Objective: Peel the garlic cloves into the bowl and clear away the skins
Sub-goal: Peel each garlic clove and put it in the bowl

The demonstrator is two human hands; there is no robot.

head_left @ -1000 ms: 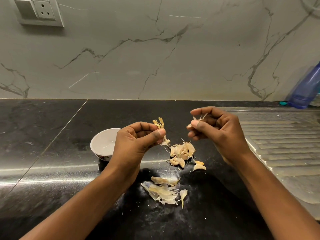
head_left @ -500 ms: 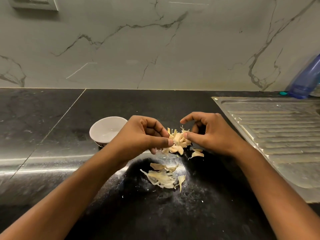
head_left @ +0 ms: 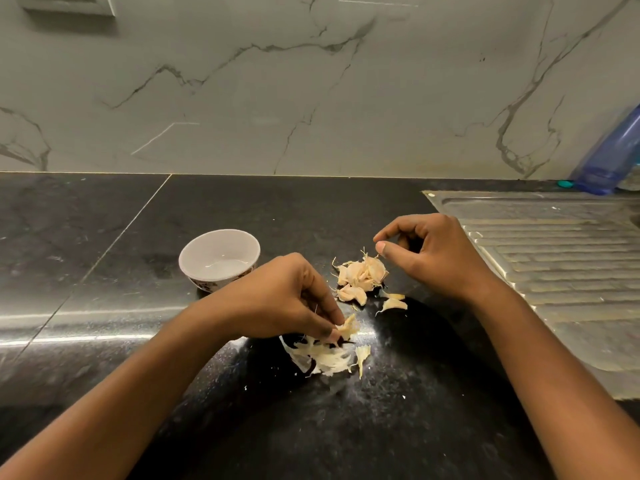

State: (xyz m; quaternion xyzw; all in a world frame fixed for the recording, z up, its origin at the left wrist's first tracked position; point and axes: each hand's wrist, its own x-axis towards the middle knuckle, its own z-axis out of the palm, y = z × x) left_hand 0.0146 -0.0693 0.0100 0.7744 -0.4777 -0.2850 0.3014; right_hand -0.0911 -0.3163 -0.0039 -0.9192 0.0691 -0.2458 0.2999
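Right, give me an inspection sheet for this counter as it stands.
Surface: black counter, dusted with pale flecks near the person.
Job's things: bowl looks empty; cloves heaped to its right, seemingly unpeeled; skins piled nearer the person.
Clutter: two loose bits beside the cloves.
Hands: left hand pinches a skin over the pile; right hand hovers loosely curled above the cloves, holding nothing.
Cables: nothing seen.
Surroundings: marble wall behind, drainboard to the right, blue bottle beyond it, switch plate top left.
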